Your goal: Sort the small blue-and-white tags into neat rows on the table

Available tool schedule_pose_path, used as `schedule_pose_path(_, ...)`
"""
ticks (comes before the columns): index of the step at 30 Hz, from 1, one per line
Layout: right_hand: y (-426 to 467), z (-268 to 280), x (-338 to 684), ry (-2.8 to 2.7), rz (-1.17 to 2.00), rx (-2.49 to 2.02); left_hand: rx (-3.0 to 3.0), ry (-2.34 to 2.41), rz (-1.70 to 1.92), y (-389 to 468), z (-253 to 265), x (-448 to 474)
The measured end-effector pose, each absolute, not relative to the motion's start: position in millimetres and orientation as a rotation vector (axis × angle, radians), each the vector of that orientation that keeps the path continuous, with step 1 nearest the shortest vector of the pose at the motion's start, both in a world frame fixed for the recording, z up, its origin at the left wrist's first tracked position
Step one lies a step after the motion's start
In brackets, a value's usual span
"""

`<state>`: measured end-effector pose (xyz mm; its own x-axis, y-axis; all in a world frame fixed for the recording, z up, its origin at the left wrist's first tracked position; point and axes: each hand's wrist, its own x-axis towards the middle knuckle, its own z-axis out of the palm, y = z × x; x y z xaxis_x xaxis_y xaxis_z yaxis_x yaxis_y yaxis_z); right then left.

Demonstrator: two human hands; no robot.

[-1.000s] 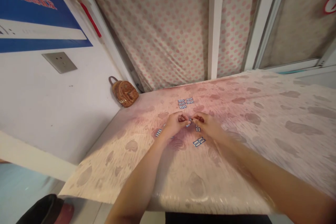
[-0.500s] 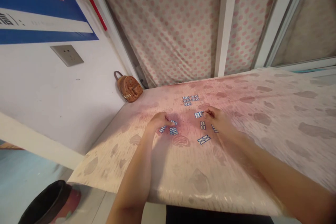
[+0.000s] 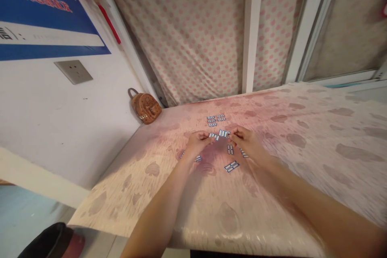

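My left hand point(image 3: 199, 142) pinches a small blue-edged piece with white strips point(image 3: 214, 136), perhaps a label sheet, between thumb and fingers. Close beside it, my right hand point(image 3: 244, 142) is closed at the right end of a similar blue-and-white piece point(image 3: 223, 133). The two pieces nearly meet; whether they touch, I cannot tell. Below the right hand lie an upright strip piece point(image 3: 230, 149) and a slanted one point(image 3: 231, 166). Another piece point(image 3: 243, 153) is partly covered by that hand. Under my left wrist, a piece point(image 3: 198, 158) shows only in part.
Several like pieces point(image 3: 212, 121) lie grouped farther back on the patterned tablecloth point(image 3: 229, 209). A small brown backpack-shaped pouch point(image 3: 146, 107) stands in the corner by the wall. Behind the table hangs a dotted curtain point(image 3: 196, 40). A dark bin-like container point(image 3: 48, 242) is at lower left.
My left hand has moved up and right from the pieces on the left, now with one piece in its fingers. My right hand stays by its piece. The view has shifted slightly.
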<state>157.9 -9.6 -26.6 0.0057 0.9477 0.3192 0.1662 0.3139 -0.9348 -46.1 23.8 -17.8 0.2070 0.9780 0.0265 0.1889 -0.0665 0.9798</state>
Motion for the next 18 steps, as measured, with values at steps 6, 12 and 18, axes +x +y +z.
schedule_pose_path(6, -13.6, -26.4, 155.7, -1.444, 0.783, -1.127, 1.376, 1.028, 1.029, 6.9, -13.5, -25.7)
schedule_pose_path(12, -16.0, -24.7, 155.8, -1.478, 0.625, -1.148, 1.303, 0.883, 1.059, -0.8, -11.8, -20.4)
schedule_pose_path(18, -17.2, -27.0, 155.0, -1.522, 0.591, -1.191, 1.268, 0.877, 1.073, -0.7, -15.8, -17.7)
